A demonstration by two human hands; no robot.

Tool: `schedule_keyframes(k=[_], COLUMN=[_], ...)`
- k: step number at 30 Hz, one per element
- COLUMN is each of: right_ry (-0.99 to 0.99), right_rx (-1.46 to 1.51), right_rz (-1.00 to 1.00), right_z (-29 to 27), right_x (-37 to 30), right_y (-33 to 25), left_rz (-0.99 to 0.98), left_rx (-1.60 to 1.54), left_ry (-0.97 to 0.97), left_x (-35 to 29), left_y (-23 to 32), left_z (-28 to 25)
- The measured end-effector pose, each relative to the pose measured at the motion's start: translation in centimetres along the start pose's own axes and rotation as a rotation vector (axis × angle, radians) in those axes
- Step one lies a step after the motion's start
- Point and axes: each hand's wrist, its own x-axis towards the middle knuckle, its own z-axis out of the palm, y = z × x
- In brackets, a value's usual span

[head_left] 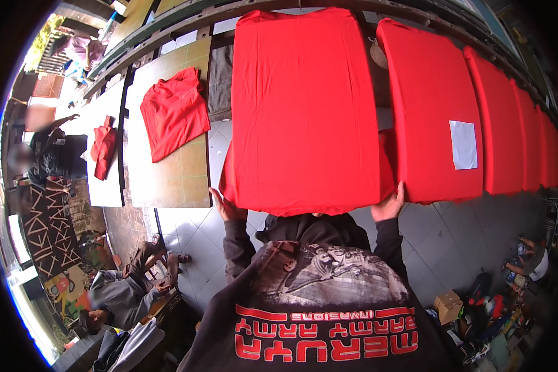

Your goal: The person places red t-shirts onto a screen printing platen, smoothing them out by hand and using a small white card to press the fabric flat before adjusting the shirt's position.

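Note:
A red T-shirt is drawn over a long board in front of me, its front face nearly smooth with faint creases. My left hand is at the near left corner of the shirt, thumb outside and the other fingers partly hidden by the cloth. At the near right corner, my right hand holds the hem in the same way, its fingers partly covered too. Loose red fabric hangs at both sides of the board, between my hands and its edges.
To the right, several boards bear red shirts; a white sheet lies on the nearest shirt. On the left, a crumpled red shirt rests on a bare board. People sit and stand at the left; a cardboard box is lower right.

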Motion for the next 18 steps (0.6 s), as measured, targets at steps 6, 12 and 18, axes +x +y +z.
schedule_keyframes(k=[6, 12, 18], right_ry=[-0.153, -0.155, -0.193], right_rx=[-0.701, -1.141, -1.184], right_rz=[0.207, 0.106, 0.100], right_z=[-1.5, -1.6, -1.4], right_x=[-4.5, -3.4, -4.0], right_y=[2.9, 4.7, 4.4], left_rz=[-0.384, -0.347, -0.281], left_rx=[0.791, 1.018, 1.006], left_ry=[-0.130, -0.091, -0.087], left_x=[-5.1, -4.8, -5.2], left_y=[-3.1, -4.0, -4.6], left_z=[-2.3, 0.0, -1.3])
